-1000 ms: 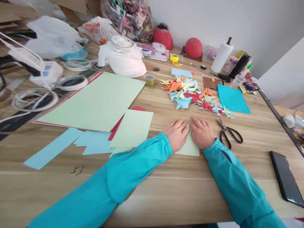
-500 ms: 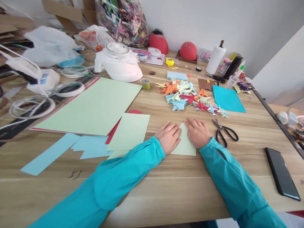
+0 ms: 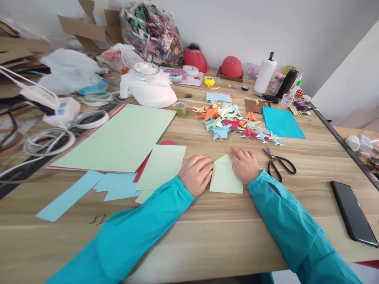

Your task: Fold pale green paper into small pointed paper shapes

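A pale green sheet of paper (image 3: 226, 177) lies flat before me, its top left corner folded over into a small triangular flap. My right hand (image 3: 244, 165) rests palm down across the sheet's right side, fingers laid out over the top corner. At the left edge, my left hand (image 3: 196, 174) lies on the table, its loosely bent fingers just reaching the paper; its thumb is hidden. Black-handled scissors (image 3: 278, 161) lie right of my right hand. To the left are more pale green pieces of paper (image 3: 166, 163), overlapping a red one.
Folded paper cranes (image 3: 231, 120) in several colours lie beyond my hands, beside a turquoise sheet (image 3: 283, 122). A large green sheet (image 3: 124, 136), blue paper strips (image 3: 69, 196) and a thread spool (image 3: 180, 109) lie left. A phone (image 3: 353, 213) is at the right.
My left hand has slid left, off most of the sheet, uncovering the folded corner. The right hand stays on the paper's right side. The view has shifted slightly.
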The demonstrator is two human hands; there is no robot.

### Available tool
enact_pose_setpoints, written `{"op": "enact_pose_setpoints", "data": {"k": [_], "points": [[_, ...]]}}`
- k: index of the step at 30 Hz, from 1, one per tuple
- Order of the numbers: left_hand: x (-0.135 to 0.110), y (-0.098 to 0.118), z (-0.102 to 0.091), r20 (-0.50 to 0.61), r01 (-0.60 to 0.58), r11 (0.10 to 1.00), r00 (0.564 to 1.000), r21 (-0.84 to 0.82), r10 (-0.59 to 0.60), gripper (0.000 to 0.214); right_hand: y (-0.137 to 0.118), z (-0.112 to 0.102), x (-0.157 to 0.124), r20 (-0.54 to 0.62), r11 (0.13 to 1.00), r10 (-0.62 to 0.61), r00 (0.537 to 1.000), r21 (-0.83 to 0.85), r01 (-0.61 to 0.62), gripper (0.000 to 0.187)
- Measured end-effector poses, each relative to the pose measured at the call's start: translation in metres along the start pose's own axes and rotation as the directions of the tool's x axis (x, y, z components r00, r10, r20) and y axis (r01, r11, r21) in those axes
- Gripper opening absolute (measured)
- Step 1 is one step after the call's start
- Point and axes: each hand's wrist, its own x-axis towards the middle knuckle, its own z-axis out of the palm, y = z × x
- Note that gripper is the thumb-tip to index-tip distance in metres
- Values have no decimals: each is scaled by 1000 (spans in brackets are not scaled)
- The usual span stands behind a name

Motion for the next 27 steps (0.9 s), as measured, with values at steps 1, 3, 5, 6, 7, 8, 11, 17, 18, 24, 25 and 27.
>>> {"op": "enact_pose_setpoints", "data": {"k": [1, 3, 5, 6, 7, 8, 11, 17, 18, 24, 25, 27], "points": [[3, 1, -1, 4, 12, 1000, 1000, 1, -12, 26, 0, 0, 0, 1, 1000, -2, 1000, 4, 2, 43], [13, 3, -2, 58, 59, 998, 996, 24, -61, 28, 0, 0, -1, -8, 1000, -6, 1000, 10, 7, 43], [26, 6, 1, 160, 143, 987, 975, 73, -153, 30, 0, 0, -1, -25, 1000, -9, 1000, 15, 9, 43], [34, 7, 4, 205, 218, 970, 950, 108, -236, 32, 0, 1, -1, -34, 1000, -7, 999, 18, 7, 43], [41, 8, 7, 255, 289, 949, 915, 125, -312, 32, 0, 1, -1, -40, 1000, -4, 999, 21, 5, 43], [49, 8, 11, 306, 358, 926, 874, 117, -377, 33, -1, 1, -1, -46, 1000, -2, 999, 23, 3, 43], [64, 6, 23, 421, 524, 852, 772, 4, -476, 27, -1, 0, -1, -55, 1000, 8, 998, 26, -7, 44], [59, -4, 38, 400, 672, 670, 735, -316, -548, 17, 1, -1, -1, -67, 995, 24, 997, 103, -17, 44], [57, -6, 38, 389, 665, 637, 746, -389, -541, 17, 2, -1, -1, -75, 990, 38, 996, 139, -28, 43], [57, -9, 24, 533, 649, 306, 753, -696, -386, 28, 14, 6, 2, -84, 645, 235, 968, 759, -91, 31], [58, -7, 21, 556, 649, 294, 757, -702, -343, 29, 14, 6, 3, -31, 541, 243, 970, 834, -109, 31], [59, -5, 18, 586, 640, 329, 769, -695, -256, 28, 13, 5, 3, 60, 387, 212, 975, 911, -140, 33]]}}
